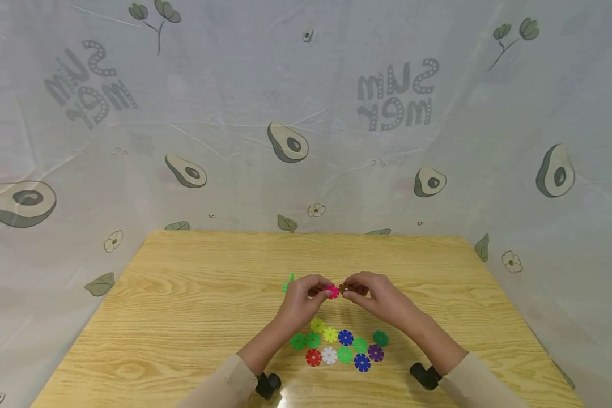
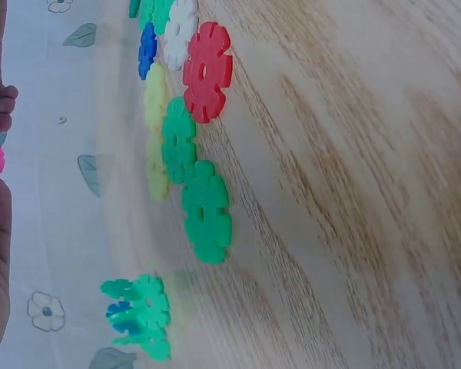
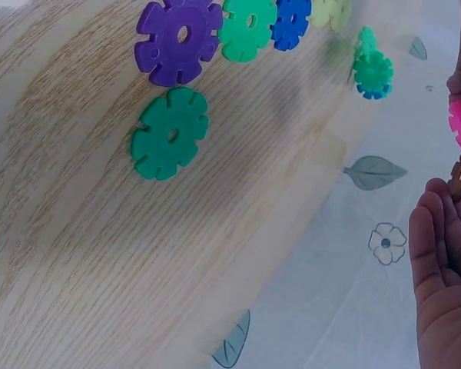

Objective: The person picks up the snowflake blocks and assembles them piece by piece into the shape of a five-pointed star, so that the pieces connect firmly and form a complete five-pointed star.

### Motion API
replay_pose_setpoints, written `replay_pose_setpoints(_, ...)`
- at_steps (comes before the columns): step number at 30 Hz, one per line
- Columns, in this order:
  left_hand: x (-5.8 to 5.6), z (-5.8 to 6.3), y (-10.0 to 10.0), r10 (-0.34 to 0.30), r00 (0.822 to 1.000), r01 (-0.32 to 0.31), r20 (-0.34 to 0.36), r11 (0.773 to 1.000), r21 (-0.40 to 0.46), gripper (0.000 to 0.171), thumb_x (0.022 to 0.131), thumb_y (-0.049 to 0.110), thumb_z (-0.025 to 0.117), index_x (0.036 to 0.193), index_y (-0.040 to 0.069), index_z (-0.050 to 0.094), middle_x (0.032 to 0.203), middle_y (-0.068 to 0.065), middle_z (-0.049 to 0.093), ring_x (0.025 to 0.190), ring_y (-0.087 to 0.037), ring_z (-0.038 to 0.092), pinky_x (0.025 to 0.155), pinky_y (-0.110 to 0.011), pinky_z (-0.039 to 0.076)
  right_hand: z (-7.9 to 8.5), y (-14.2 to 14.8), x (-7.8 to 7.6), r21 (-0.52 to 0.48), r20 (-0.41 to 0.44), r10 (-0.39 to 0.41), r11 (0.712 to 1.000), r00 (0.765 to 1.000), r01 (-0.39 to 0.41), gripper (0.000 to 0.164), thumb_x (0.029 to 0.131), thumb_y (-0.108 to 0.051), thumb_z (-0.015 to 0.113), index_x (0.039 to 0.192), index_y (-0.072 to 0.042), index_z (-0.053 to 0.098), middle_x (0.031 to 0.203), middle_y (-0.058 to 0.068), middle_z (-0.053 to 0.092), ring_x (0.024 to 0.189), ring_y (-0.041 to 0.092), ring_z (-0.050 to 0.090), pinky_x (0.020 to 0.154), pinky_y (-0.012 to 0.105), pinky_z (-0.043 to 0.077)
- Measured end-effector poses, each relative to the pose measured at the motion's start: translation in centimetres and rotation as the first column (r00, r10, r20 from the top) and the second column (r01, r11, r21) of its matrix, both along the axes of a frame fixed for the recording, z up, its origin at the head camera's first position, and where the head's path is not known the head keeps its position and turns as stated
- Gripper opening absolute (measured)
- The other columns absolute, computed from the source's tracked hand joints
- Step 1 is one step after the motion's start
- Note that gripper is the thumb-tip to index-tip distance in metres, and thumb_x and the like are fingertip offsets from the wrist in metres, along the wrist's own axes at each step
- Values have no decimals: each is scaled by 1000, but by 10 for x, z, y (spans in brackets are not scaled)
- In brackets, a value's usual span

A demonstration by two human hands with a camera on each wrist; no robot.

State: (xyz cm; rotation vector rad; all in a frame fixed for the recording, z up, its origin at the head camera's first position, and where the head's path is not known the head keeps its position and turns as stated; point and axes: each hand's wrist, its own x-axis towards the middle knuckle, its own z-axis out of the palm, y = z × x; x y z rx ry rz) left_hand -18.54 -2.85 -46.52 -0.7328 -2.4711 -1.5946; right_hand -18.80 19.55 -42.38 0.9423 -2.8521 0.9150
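**Pink disc [image 1: 333, 292] and brown disc [image 1: 343, 289] held rim to rim**

The left hand [image 1: 303, 297] pinches the pink disc, the right hand [image 1: 382, 297] the brown, both raised above the counter [image 1: 194, 283]. Whether the notches engage cannot be told. By appearance, the discs are light, stiff plastic, possibly slippery; a rim pinch clear of the facing notches is judged soundest. The hands themselves obscure part of each rim. Flat discs [image 1: 343, 341] lie on the near side; a green-and-blue assembly [image 2: 150, 307] stands left, partly hidden in the head view.
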Motion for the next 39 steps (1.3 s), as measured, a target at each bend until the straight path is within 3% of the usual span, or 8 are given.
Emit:
replay_pose_setpoints(9,2,3,1,-23,999,23,-30,1000,4,11,100,7,69,108,7,77,100,-7,79,89,-17,75,80,-21,60,0,0,2,-51,42,-17,999,999,19,19,101,-23,71,111,-7,75,90,-3,74,77,-1,61,69,21,55)
replay_pose_setpoints(20,5,5,2,-22,1000,23,-20,999,41,9,99,7,71,105,7,78,97,-7,80,85,-16,75,74,-19,59,0,-3,7,-124,40,-25,992,999,30,18,100,-26,73,108,-10,76,87,-4,73,75,0,60,70,25,57)
replay_pose_setpoints(26,6,6,0,-2,1000,2,0,1000,29,9,99,8,71,105,7,77,96,-7,80,86,-18,75,75,-18,58,-2,-7,8,-124,31,-50,991,998,54,17,99,-24,74,108,-10,75,88,-6,71,76,-2,58,70,22,55)
replay_pose_setpoints(34,4,6,-2,23,997,-28,75,997,66,9,100,7,69,105,4,76,93,-11,78,86,-36,75,70,-16,56,-2,-7,8,-110,55,-87,990,995,93,31,101,-29,71,120,-4,73,97,-2,74,85,5,65,79,28,60)
replay_pose_setpoints(39,4,3,-5,67,995,-72,67,995,67,7,100,6,70,104,3,75,92,-11,77,82,-28,75,70,-15,56,-8,7,10,-63,56,-91,993,994,95,35,104,-29,66,125,-1,71,106,2,77,93,14,71,83,31,61)
